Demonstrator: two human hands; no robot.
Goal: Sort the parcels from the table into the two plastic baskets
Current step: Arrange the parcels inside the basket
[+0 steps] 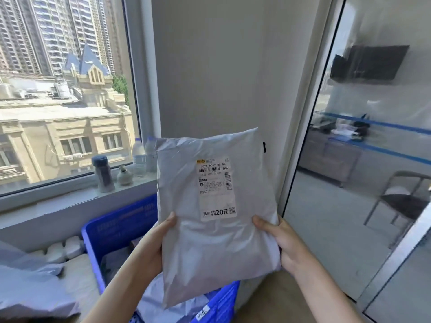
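Both hands hold one grey parcel (217, 220) upright in front of the person, label (217, 187) facing the camera. The left hand (156, 243) grips its left edge with the thumb laid over the front, and the right hand (279, 243) clamps the right edge the same way. The parcel hangs above a blue basket (116, 229) that already holds a few grey bags. More grey mailers (32, 285) lie at the lower left, on what is probably the surface (its top is hidden).

The bag looks soft and light — a wrinkled plastic mailer that sags and bulges low down. Its film is likely slippery, so a pinch at both side edges, near the bulk, seems the safest hold.
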